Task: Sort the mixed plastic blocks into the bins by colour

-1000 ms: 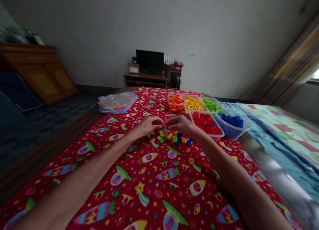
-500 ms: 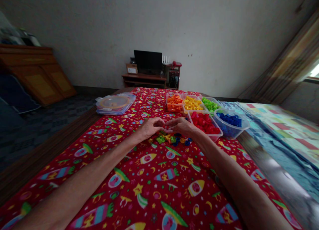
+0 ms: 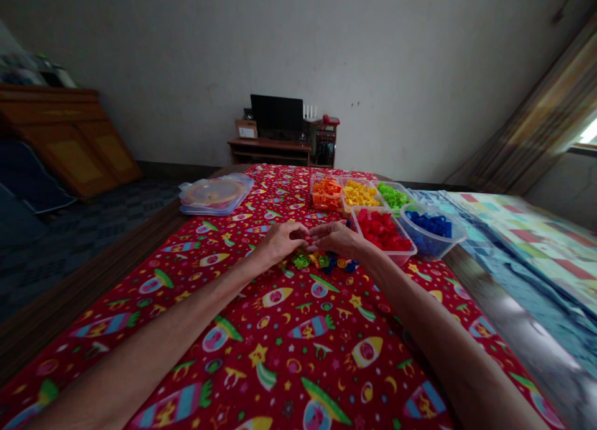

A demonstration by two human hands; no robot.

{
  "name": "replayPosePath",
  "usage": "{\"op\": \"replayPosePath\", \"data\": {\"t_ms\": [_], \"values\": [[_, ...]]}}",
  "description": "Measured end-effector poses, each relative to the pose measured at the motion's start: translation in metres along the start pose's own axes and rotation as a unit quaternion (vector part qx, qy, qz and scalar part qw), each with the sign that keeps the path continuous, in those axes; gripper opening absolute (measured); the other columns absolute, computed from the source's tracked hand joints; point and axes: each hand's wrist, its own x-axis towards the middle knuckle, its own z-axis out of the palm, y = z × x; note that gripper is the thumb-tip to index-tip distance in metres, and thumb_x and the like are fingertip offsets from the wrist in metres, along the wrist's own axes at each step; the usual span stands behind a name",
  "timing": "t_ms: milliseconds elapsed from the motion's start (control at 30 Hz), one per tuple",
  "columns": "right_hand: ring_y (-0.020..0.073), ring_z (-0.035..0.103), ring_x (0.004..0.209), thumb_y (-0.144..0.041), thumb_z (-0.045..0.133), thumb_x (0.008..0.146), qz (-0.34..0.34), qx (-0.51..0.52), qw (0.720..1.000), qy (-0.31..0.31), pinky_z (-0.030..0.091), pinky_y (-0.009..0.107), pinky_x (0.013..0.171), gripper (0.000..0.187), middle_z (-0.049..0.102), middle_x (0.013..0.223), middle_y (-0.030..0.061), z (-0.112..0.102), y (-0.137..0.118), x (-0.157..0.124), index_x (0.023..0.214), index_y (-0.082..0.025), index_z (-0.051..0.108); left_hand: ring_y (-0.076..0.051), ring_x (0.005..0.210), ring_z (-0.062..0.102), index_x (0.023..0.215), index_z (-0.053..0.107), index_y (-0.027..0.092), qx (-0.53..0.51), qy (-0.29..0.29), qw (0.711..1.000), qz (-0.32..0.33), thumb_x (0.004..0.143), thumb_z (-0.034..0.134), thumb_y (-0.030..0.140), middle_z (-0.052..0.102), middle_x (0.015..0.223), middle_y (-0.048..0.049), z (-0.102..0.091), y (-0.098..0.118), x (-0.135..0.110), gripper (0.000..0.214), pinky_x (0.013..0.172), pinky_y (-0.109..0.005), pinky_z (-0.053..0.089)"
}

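Note:
My left hand (image 3: 283, 241) and my right hand (image 3: 336, 239) meet above the tablecloth, fingertips touching or nearly so. Both have their fingers drawn into a pinch. What they hold between them, if anything, is too small to make out against the red cloth. Just below the fingers lies a small cluster of plastic building pieces: green pieces (image 3: 302, 262) on the left, yellow-orange ones in the middle, and dark blue round pieces (image 3: 351, 266) on the right. Close beside my right hand stands a clear tub of red pieces (image 3: 383, 231).
Behind the red tub are clear containers with orange pieces (image 3: 326, 192), yellow pieces (image 3: 361, 194) and green pieces (image 3: 394, 197). A round tub of blue pieces (image 3: 430, 225) stands at the right. Stacked plastic lids (image 3: 214, 194) lie on the left of the patterned red tablecloth (image 3: 289, 368).
Both hands stay at nearly the same spot. My left hand has dipped very slightly, and the fingertips seem a little closer together. The containers have not moved.

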Motion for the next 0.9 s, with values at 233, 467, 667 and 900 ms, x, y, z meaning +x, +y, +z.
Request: {"op": "replayPosePath", "data": {"t_ms": [233, 467, 667, 900], "values": [[0.0099, 0.063, 0.060, 0.008, 0.052, 0.058, 0.014, 0.013, 1.000, 0.004, 0.052, 0.021, 0.070, 0.038, 0.065, 0.060, -0.0020, 0.001, -0.001, -0.002, 0.086, -0.012, 0.069, -0.016, 0.072, 0.064, 0.080, 0.067, 0.018, -0.033, -0.005, 0.999, -0.010, 0.066, 0.064, 0.021, 0.070, 0.076, -0.0002, 0.002, -0.008, 0.001, 0.015, 0.065, -0.024, 0.049], [0.0104, 0.064, 0.062, 0.010, 0.048, 0.062, 0.018, 0.019, 1.000, 0.000, 0.053, 0.024, 0.080, 0.034, 0.059, 0.053, -0.0028, -0.001, 0.000, 0.000, 0.080, -0.010, 0.069, -0.018, 0.075, 0.064, 0.083, 0.069, 0.018, -0.071, -0.038, 0.997, -0.019, 0.068, 0.065, 0.034, 0.070, 0.078, -0.0011, -0.001, -0.012, 0.003, 0.022, 0.066, -0.025, 0.050], [0.0136, 0.069, 0.077, 0.013, 0.039, 0.067, 0.013, 0.065, 0.997, 0.030, 0.052, 0.032, 0.090, 0.037, 0.066, 0.074, 0.0062, 0.003, -0.001, -0.001, 0.085, -0.007, 0.063, -0.017, 0.067, 0.063, 0.081, 0.067, 0.015, -0.046, -0.002, 0.999, -0.026, 0.083, 0.046, 0.051, 0.069, 0.073, -0.0036, -0.018, -0.008, 0.004, 0.042, 0.062, -0.025, 0.049], [0.0145, 0.069, 0.077, 0.013, 0.034, 0.071, 0.023, 0.065, 0.997, 0.040, 0.054, 0.035, 0.089, 0.044, 0.068, 0.080, 0.0087, 0.010, -0.008, -0.007, 0.102, -0.006, 0.059, -0.018, 0.067, 0.064, 0.080, 0.067, 0.014, -0.018, 0.043, 0.997, -0.062, 0.085, 0.037, 0.050, 0.071, 0.076, -0.0059, -0.026, -0.023, 0.006, 0.047, 0.061, -0.025, 0.049]]}}
